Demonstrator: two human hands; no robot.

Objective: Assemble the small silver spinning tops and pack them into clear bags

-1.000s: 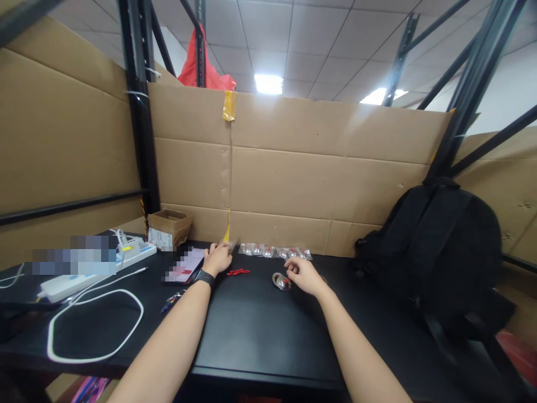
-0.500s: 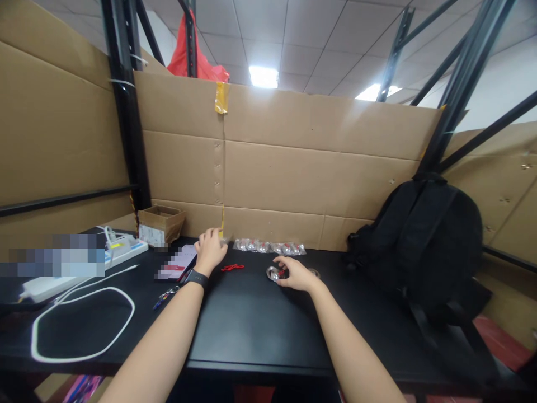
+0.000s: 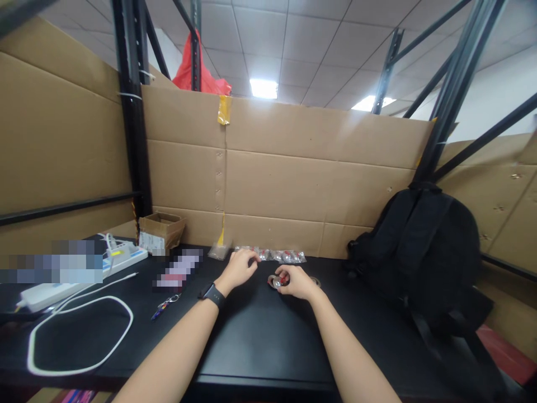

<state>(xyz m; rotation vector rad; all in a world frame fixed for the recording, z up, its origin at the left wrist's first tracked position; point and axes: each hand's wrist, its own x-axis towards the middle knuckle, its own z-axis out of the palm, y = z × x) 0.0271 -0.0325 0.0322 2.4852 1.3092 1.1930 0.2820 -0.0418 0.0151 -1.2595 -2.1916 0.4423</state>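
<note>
My right hand is closed in a pinch on a small round silver piece with red on it, low over the black table. Partly behind that wrist sits a ring-shaped roll, perhaps tape. My left hand, wearing a black watch, hovers to the left with fingers curved and thumb apart; I see nothing in it. It covers the spot where a red cord lay. Beyond both hands runs a row of small clear packets holding round silver and red pieces. A flat clear bag lies behind my left hand.
A phone, blurred out, and a bunch of keys lie on the left. Farther left are a power strip, a white cable and a small cardboard box. A black backpack stands on the right, before cardboard walls.
My left hand has moved right, away from the clear bag, and now covers the red cord's place. My right hand's fingers have closed on the silver piece. The view has tilted slightly up.
</note>
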